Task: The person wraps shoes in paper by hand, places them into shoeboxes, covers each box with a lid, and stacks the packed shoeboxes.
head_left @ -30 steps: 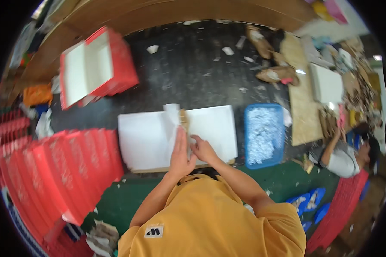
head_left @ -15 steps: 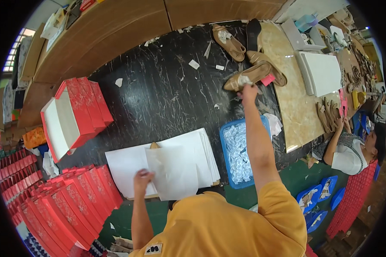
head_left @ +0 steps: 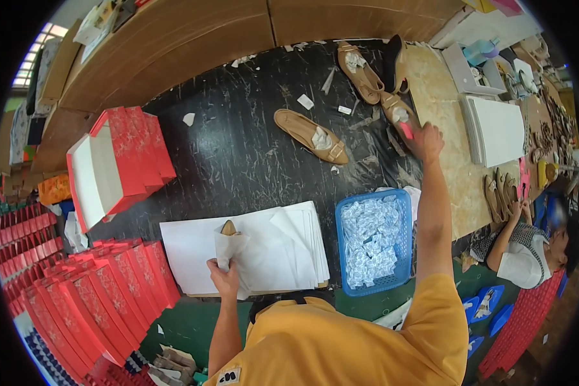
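On the stack of white paper sheets [head_left: 186, 257] lies a shoe with only its tan toe [head_left: 229, 228] showing, the rest covered by a folded sheet of thin white paper [head_left: 230, 248]. My left hand [head_left: 225, 278] is closed around that paper-wrapped shoe from the near side. Farther right, my right arm stretches out, and my right hand [head_left: 429, 140] closes at the heel end of a tan flat shoe [head_left: 392, 106] with a pink tag [head_left: 406, 130]. Another tan flat [head_left: 309, 136], paper stuffed inside, lies alone mid-table. Behind are one more tan flat [head_left: 360, 71] and a shoe with its dark sole [head_left: 392, 61] showing.
A blue basket [head_left: 406, 257] of small clear packets stands right of the paper stack. Red shoe boxes [head_left: 135, 167] stand at left, with more red boxes [head_left: 103, 302] nearer. Paper scraps dot the black tabletop [head_left: 238, 148]. A co-worker [head_left: 527, 251] handles shoes at far right.
The tan flat from my right hand now lies mid-table, and that hand has moved right to the shoe with the pink tag. My left hand has closed on the shoe, paper folded around it.
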A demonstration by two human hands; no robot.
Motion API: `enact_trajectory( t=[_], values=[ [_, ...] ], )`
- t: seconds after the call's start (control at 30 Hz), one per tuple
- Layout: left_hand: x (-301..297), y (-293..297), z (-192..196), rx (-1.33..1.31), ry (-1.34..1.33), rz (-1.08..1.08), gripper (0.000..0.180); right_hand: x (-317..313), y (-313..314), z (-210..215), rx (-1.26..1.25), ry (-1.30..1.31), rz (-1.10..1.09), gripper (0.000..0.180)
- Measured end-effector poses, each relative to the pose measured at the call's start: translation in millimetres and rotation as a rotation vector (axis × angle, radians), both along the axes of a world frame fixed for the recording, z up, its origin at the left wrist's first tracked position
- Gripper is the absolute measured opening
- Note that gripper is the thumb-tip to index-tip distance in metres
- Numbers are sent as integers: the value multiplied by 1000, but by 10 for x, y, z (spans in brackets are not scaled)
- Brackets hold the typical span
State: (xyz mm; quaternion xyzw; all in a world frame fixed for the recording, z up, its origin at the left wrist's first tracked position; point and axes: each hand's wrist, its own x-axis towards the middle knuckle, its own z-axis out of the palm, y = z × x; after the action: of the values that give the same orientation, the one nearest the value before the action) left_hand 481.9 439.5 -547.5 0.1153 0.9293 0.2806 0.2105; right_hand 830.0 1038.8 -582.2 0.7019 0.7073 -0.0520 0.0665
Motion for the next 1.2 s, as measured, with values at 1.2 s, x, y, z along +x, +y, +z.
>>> enact_trajectory(
  t=[1.2],
  values=[
    [-398, -898, -170, 722, -746, 476, 71, -2827, -6025, 787, -485, 350, 629, 70]
  ],
)
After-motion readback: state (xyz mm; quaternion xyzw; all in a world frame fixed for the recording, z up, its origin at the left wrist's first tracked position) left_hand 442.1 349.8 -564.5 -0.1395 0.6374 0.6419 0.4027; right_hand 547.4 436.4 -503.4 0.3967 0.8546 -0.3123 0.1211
